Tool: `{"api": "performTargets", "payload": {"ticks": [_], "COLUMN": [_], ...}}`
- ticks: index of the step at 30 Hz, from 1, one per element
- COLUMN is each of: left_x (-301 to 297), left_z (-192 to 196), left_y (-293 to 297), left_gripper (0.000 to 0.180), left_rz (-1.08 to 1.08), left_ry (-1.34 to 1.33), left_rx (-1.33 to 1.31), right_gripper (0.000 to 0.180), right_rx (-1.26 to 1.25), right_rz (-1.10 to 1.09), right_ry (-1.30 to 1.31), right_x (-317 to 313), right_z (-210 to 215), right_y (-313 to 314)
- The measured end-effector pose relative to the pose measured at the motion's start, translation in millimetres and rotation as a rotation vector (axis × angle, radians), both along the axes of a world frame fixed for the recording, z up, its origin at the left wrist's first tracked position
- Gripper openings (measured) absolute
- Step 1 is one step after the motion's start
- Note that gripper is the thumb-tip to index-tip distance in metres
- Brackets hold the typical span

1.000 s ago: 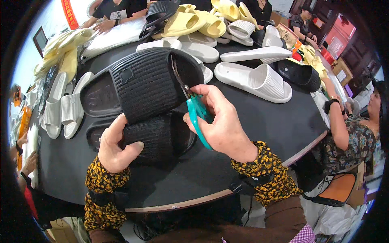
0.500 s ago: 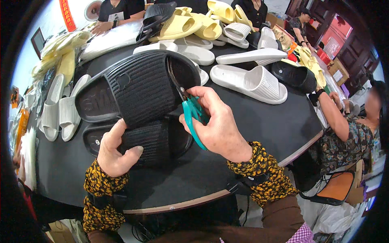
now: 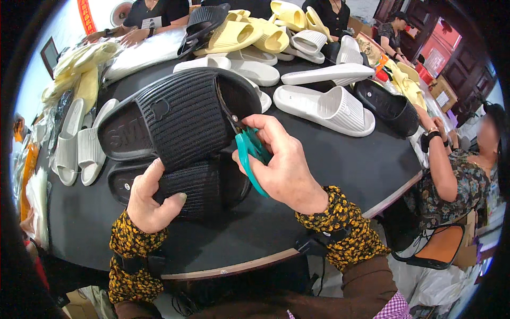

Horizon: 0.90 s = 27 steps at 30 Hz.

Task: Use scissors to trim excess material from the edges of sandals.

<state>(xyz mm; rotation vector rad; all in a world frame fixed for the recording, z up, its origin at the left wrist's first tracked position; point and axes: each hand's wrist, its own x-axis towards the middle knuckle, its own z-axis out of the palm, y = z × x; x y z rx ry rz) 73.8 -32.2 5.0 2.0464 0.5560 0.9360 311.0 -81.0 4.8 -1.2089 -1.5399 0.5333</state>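
Two black ribbed slide sandals lie stacked before me, the upper slide [image 3: 183,114] tilted on the lower slide [image 3: 194,186]. My left hand [image 3: 149,204] is closed on the near edge of the pair, its thumb across the lower strap and its index finger against the upper strap. In my right hand [image 3: 289,173] are scissors with teal handles [image 3: 245,154]. Their blades reach along the open edge of the upper strap, partly hidden by the slide. Whether they touch any thread cannot be made out.
A pair of grey slides [image 3: 68,151] lies on the black table [image 3: 319,181] at left. White slides [image 3: 326,109], yellow slides [image 3: 234,34] and another black slide [image 3: 388,103] are piled beyond. A co-worker [image 3: 451,175] sits at right near an orange-seated chair [image 3: 438,247].
My hands and the scissors stay nearly in place, with only a slight shift. At right, a co-worker's arm has moved, and the black slide near it has shifted and turned.
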Motion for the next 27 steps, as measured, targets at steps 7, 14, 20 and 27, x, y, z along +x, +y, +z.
{"api": "performTargets", "payload": {"ticks": [7,14,20,27], "left_x": [-5.9,-3.9,-0.9,1.0], "left_z": [-11.2,-7.3,-0.1,3.6], "left_y": [2.9,1.9,0.7,-0.7], "left_gripper": [0.062,0.065,0.063,0.062], "left_rz": [-0.027,-0.042,-0.03,-0.045], "left_ry": [-0.025,-0.064,-0.031,-0.019], "left_rx": [-0.079,-0.163,-0.189,-0.14], "right_gripper": [0.033,0.037,0.04,0.038], "right_rx": [-0.031,-0.102,-0.075,0.042], "right_rz": [0.045,0.053,-0.005,-0.041], "right_ry": [0.081,0.145,0.033,-0.035], "right_x": [2.3,0.5,-0.1,0.0], "right_z": [-0.9,1.4,3.2,0.9], "right_y": [-1.3,-2.2,-3.5,-1.9]}}
